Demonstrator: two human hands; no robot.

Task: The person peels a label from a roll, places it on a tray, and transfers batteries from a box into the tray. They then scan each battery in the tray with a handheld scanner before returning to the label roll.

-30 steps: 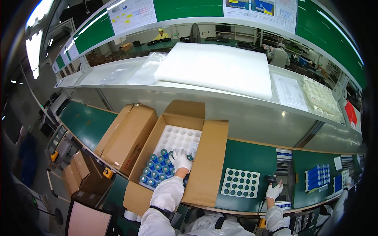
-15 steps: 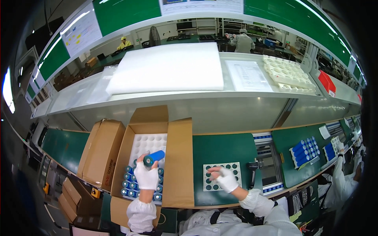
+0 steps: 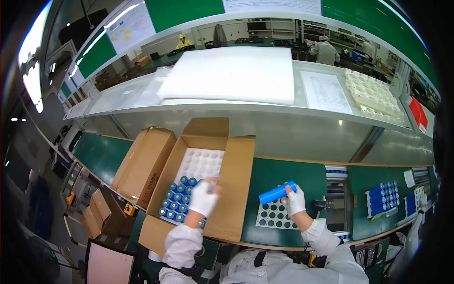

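Note:
My right hand (image 3: 294,199), in a white fingerless glove, is closed around a blue cylindrical battery cell (image 3: 276,193). The cell lies tilted in the grip, above a white plastic holder (image 3: 259,222) with rows of round holes on the green bench. My left hand (image 3: 203,198), gloved the same way, hovers over the right side of an open cardboard box (image 3: 231,189). Its slightly blurred fingers are apart, and nothing shows in them. Several upright blue cells (image 3: 178,197) stand in the near part of the box, with a white foam tray (image 3: 201,162) of round hollows behind them.
A closed carton (image 3: 144,163) stands left of the open box. A black tool (image 3: 320,204) is right of the holder, beside a roller conveyor (image 3: 337,199). Farther right sits a block of blue cells (image 3: 382,199). The shelf above carries a white foam sheet (image 3: 231,75) and pale trays (image 3: 373,94).
The blue cell has passed from my left hand to my right hand, which was empty before. My left hand has moved toward the box's right side. The view has shifted.

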